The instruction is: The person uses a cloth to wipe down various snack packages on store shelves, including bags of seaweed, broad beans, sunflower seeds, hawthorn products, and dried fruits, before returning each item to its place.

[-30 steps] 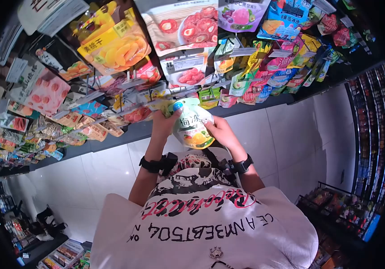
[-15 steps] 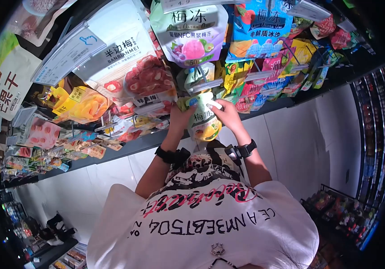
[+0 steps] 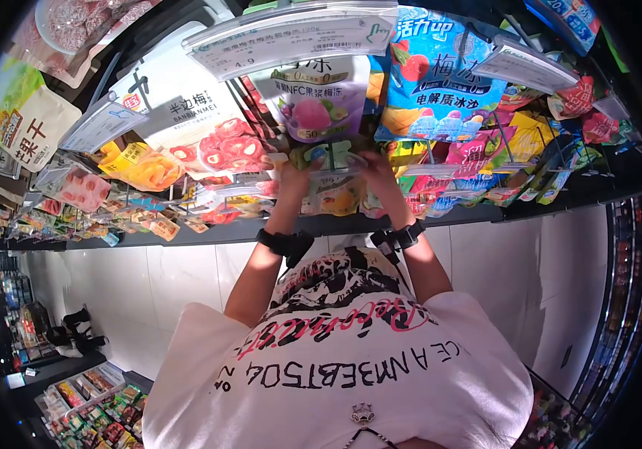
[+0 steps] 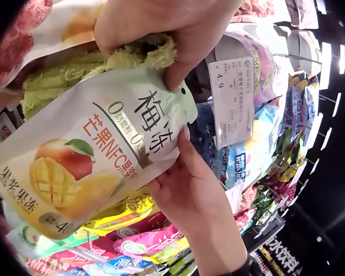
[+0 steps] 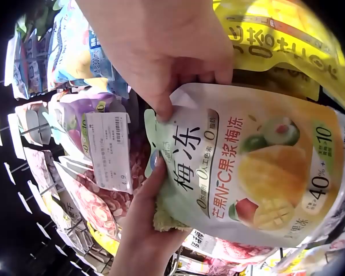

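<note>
Both hands hold a white and pale-green fruit jelly pouch with mango pictures by its top edge. My left hand pinches one top corner, thumb on the front. The same hand grips a fuzzy green cloth, bunched against the pouch. At the other corner, my right hand pinches the pouch, its thumb on the printed face and its other fingers behind. In the head view the pouch hangs upright at the rack, below a purple pouch, and shade darkens both hands.
A price tag reading 4.9 stands close beyond the pouch's top edge. Blue pouches hang to the right, white plum bags to the left. Metal hooks and tag holders jut from the rack. Tiled floor lies below.
Both hands have carried the pouch forward, away from the body and in under the purple pouch. The head view has shifted, showing more of the upper rack.
</note>
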Available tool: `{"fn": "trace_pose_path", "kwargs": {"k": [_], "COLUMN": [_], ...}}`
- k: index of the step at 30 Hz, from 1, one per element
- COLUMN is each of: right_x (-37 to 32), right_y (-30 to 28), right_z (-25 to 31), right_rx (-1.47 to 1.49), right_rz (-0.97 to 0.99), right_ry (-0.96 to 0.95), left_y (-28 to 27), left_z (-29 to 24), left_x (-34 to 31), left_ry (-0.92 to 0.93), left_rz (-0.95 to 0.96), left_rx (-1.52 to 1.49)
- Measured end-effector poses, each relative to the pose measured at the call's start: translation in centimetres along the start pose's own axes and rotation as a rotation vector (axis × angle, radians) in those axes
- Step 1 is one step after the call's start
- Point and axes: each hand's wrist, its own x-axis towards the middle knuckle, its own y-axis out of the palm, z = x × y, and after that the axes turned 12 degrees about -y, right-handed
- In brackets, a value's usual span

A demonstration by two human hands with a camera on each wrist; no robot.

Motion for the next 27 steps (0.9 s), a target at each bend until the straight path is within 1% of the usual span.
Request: {"fn": "trace_pose_path", "kwargs": {"k": [2, 5, 8, 10, 11, 13, 14, 16, 17, 19, 20, 21, 22, 23, 25, 26, 27], "right_x": [0.3, 0.6, 0.7, 0.5, 0.2, -0.1, -0.2, -1.1, -1.5, -2.4, -2.8, -3.2, -3.7, -4.1, -5.0, -5.3, -5.5], "right_y": [-0.3, -0.5, -0.6, -0.9, -1.0, -1.0, -1.1, -1.5, -1.6, -1.8, -2.4, -3.3, -4.0, -4.9, -6.7, -7.4, -8.2], "right_z": [0.3, 0.7, 0.4, -0.3, -0.7, -1.2, -1.1, -0.4, 0.3, 2.0, 2.4, 2.8, 3.0, 3.3, 3.8, 4.4, 5.2], "right_rx": [-0.006, -0.049, 0.002, -0.084, -0.086, -0.142, -0.144, -0.207, -0.21, 0.014, 0.008, -0.117, -0.24, -0.242, -0.397, -0.399, -0.379], "right_rz": [0.027, 0.12, 0.108, 0.11, 0.115, 0.077, 0.08, 0.143, 0.14, 0.065, 0.06, 0.161, 0.263, 0.263, 0.581, 0.584, 0.47], "right_ry": [0.03, 0.076, 0.065, 0.015, 0.017, -0.067, -0.068, 0.04, 0.043, 0.004, 0.007, 0.0, -0.007, -0.008, 0.07, 0.069, 0.138], "left_y": [0.2, 0.4, 0.5, 0.8, 0.8, 0.8, 0.8, 0.7, 0.8, 0.8, 0.7, 0.7, 0.6, 0.6, 0.4, 0.5, 0.6], "left_z": [-0.4, -0.8, -1.1, -1.3, -1.5, -1.5, -1.2, -0.8, -0.5, -0.5, -0.9, -1.2, -0.6, 0.0, 0.9, 0.5, 0.2], "left_x": [-0.1, -0.8, -1.1, -1.3, -1.3, -1.1, -0.9, -0.7, -0.7, -0.8, -1.1, -1.3, -1.1, -0.7, -0.1, -0.4, -0.6], "left_ry": [0.022, 0.054, 0.095, 0.116, 0.117, 0.119, 0.116, 0.112, 0.107, 0.101, 0.112, 0.123, 0.106, 0.107, 0.111, 0.111, 0.118], "left_rz": [-0.005, -0.019, -0.042, -0.057, -0.087, -0.12, -0.134, -0.145, -0.155, -0.154, -0.165, -0.179, -0.168, -0.168, -0.215, -0.218, -0.23], "left_rx": [0.026, 0.041, 0.065, 0.096, 0.134, 0.169, 0.2, 0.231, 0.173, 0.113, 0.128, 0.143, 0.033, 0.031, 0.026, 0.022, 0.09]}}
